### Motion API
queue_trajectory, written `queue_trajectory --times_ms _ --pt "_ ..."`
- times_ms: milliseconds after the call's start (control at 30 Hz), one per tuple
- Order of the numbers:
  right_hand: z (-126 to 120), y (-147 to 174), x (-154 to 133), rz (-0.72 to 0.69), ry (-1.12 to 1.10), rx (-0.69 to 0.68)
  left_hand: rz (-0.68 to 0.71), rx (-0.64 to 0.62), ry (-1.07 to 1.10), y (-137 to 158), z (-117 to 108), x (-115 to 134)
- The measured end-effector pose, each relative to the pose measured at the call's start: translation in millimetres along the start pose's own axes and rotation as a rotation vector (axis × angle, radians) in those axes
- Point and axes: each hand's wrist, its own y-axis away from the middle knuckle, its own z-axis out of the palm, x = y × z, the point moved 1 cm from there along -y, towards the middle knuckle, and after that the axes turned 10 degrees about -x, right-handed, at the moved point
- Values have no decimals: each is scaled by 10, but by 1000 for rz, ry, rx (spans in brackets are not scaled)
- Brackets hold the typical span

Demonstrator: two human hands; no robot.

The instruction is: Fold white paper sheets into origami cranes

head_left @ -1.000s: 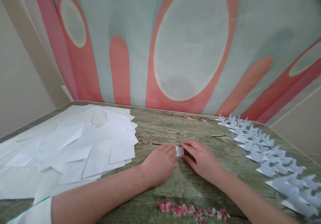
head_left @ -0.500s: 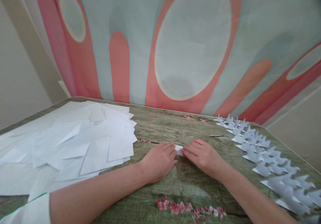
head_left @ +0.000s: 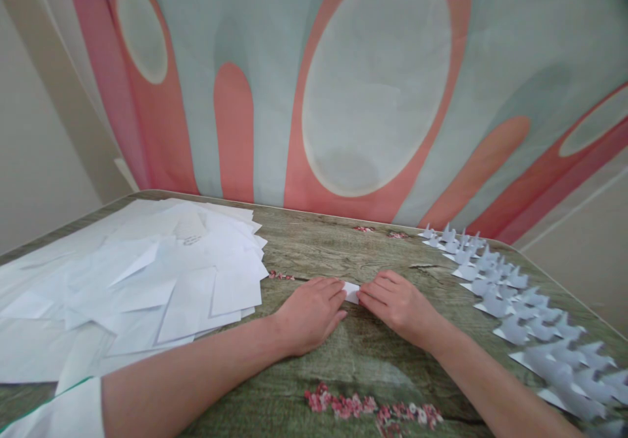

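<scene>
Touching the paper (head_left: 351,292) at both ends are my left hand (head_left: 313,314) and right hand (head_left: 398,304); I can't tell if they pinch. It's on the table (head_left: 314,242), between the pile (head_left: 147,268) and birds (head_left: 513,329).

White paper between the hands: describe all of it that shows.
The white paper shows only as a small, plain, thin-looking patch on the wood-patterned tabletop. The left hand covers its left end; fingers of the right hand touch its right end. Its covered outline and any folds cannot be made out.
</scene>
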Motion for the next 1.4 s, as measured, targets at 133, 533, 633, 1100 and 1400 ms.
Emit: queue_trajectory --times_ms 133,533,633,1100,1400 --pt "2 2 -2 -10 30 -34 -4 -3 12 -1 -10 3" --pt "-10 2 -17 -45 46 -15 -6 -8 34 -3 -3 -8" --pt "14 11 -5 -53 68 -28 -6 -13 37 -1 -7 -8" --pt "21 -3 -31 -70 101 -9 -3 -22 79 0 -2 -22" --pt "113 -32 -60 -86 87 -14 26 -1 74 -9 19 -31"
